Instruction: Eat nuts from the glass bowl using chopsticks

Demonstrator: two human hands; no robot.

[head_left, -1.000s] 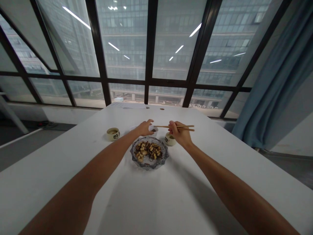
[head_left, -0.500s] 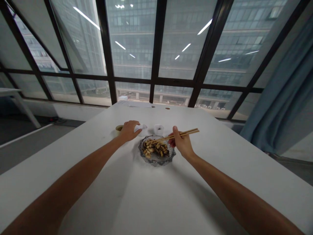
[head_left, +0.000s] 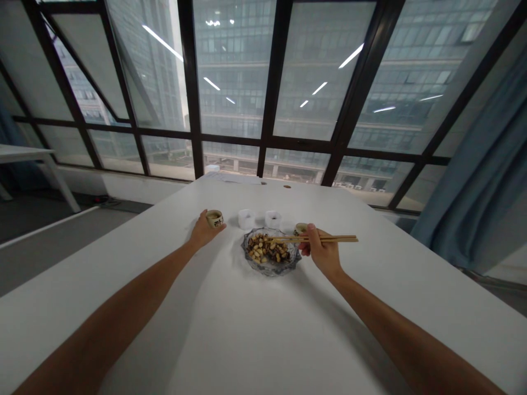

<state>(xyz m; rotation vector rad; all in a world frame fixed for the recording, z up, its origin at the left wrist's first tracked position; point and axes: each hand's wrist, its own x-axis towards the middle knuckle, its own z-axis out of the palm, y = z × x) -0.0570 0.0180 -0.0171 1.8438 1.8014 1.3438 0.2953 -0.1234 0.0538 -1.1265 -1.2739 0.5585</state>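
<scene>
Chopsticks, slim and tan, sit gripped in the right hand, tips over the nuts in the glass bowl, midway between the table's side edges. The left hand, earlier at a white container, now wraps the pale lettered cup nearer the left edge.

Dim, soft shadows, glare-streaked windows

White counter faces dark-framed windows bearing strip-light reflections; a glazed building stands outside. Blue curtain hangs at right; second white table stands at left; floor is grey
</scene>
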